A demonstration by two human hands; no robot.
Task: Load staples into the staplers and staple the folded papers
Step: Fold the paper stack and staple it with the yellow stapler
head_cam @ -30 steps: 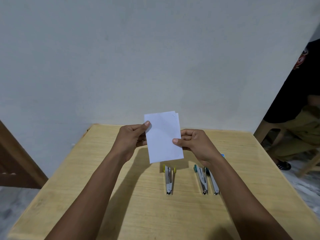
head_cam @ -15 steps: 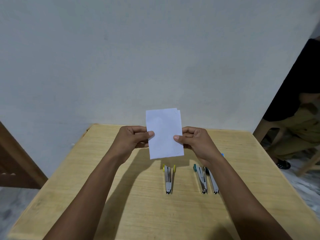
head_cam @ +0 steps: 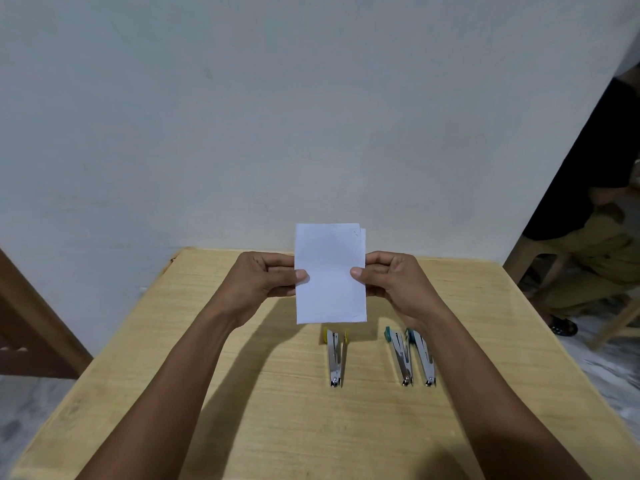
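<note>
A folded white paper (head_cam: 330, 271) is held upright above the table, its back layer showing at the upper right corner, where a small staple mark sits. My left hand (head_cam: 263, 280) pinches its left edge and my right hand (head_cam: 394, 282) pinches its right edge. Below the paper, a yellow-ended stapler (head_cam: 335, 356) lies swung open on the table. To its right lie two teal-ended staplers, one (head_cam: 400, 356) beside the other (head_cam: 423, 358), partly under my right wrist.
The wooden table (head_cam: 277, 427) stands against a white wall. A seated person (head_cam: 595, 244) in dark top and olive trousers is at the right, beyond the table's edge. A brown wooden frame (head_cam: 31, 327) stands at the left.
Both hands have turned the paper from a slight tilt to square and upright, and raised it a little. The staplers have not moved.
</note>
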